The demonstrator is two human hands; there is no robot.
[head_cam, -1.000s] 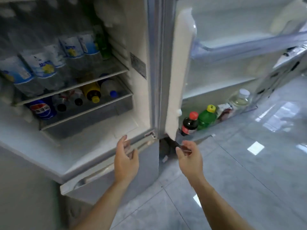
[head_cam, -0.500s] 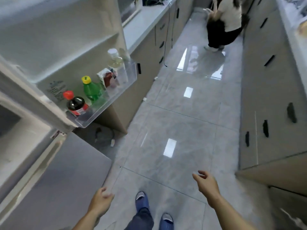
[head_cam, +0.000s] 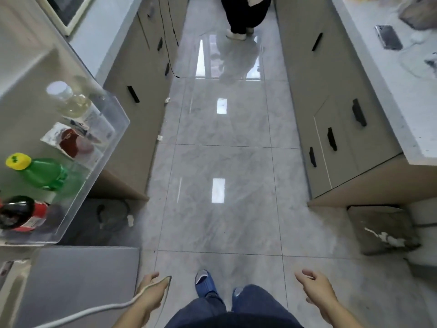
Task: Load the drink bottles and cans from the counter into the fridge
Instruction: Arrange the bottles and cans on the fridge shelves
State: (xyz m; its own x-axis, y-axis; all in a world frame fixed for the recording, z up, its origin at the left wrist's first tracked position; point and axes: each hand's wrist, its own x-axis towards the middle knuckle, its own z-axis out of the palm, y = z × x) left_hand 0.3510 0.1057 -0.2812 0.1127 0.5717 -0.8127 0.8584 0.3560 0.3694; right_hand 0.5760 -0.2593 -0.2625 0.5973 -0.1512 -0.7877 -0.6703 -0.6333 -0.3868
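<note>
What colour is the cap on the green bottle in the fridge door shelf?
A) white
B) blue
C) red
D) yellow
D: the green bottle in the door shelf has a yellow cap, sitting between the dark bottle with the red label and a red and white packet.

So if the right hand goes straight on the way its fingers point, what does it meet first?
Probably nothing close: the right hand is open, fingers pointing up and left in the picture over bare glossy grey floor tiles. Depth is unclear.
</note>
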